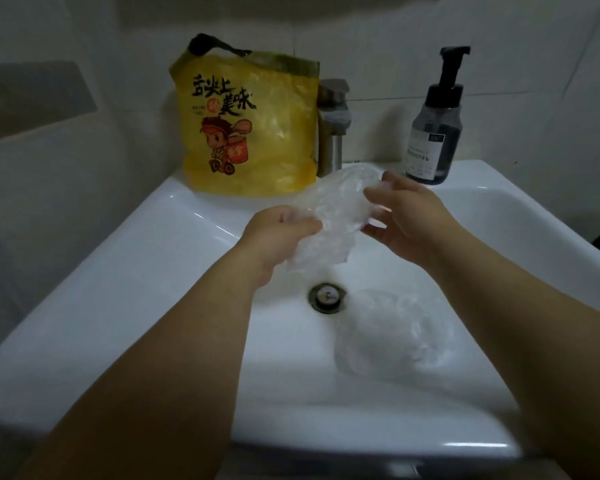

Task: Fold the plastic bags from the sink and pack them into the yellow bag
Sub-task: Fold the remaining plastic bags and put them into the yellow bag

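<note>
Left hand (277,234) and right hand (407,213) pinch a crumpled clear bag (329,207), long axis slanting toward the faucet (331,133).

We counted two clear plastic bags: the held bag (329,209) and the loose bag (395,334) in the basin. We counted one yellow bag (250,133). We recorded one sink (118,271), one drain (327,297), one tap (331,133) and one pump bottle (433,133). Hands in view numbered two: the left hand (278,233) and the right hand (409,216), both on the held bag. Crumpled film showed through the yellow bag's wall; we could not count the pieces inside.
</note>
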Action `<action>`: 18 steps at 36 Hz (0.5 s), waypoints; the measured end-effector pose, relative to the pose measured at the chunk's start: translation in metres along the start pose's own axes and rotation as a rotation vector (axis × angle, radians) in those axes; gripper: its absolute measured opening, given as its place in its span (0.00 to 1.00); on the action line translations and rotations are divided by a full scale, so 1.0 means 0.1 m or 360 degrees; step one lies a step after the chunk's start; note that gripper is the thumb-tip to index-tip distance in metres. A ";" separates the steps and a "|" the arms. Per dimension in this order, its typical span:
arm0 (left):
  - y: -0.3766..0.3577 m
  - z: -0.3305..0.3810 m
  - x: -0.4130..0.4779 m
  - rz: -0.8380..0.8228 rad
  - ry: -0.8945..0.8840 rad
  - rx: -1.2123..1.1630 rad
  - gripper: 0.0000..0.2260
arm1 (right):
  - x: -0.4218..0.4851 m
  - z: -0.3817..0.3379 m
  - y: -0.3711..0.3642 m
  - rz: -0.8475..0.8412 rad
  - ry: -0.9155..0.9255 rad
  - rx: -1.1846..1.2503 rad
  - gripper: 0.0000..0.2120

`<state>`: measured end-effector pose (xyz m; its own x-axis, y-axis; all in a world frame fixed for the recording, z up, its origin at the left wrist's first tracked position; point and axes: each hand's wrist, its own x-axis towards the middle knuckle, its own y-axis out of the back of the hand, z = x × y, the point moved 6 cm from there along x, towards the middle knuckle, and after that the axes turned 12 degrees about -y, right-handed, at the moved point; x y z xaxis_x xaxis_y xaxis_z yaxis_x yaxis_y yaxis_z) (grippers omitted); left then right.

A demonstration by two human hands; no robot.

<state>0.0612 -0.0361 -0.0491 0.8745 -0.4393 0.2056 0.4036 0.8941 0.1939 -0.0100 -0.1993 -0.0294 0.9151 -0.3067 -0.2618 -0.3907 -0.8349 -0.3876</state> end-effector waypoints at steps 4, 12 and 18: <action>0.01 -0.01 -0.03 0.0013 0.0070 -0.0161 0.13 | -0.02 0.06 -0.08 -0.0128 -0.0016 0.0067 0.36; -0.09 0.13 -0.05 0.0015 0.0024 -0.0423 0.03 | -0.09 0.09 -0.18 -0.0094 0.0071 -0.0509 0.32; 0.13 0.08 0.00 0.0384 -0.0004 -0.0273 0.03 | -0.39 -0.14 -0.32 0.0335 0.1034 -0.1471 0.23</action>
<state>0.0646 -0.0250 -0.0383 0.9502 -0.2121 0.2283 0.2236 0.9743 -0.0256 -0.0314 -0.1671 0.0050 0.8238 -0.4337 0.3650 -0.5655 -0.6731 0.4766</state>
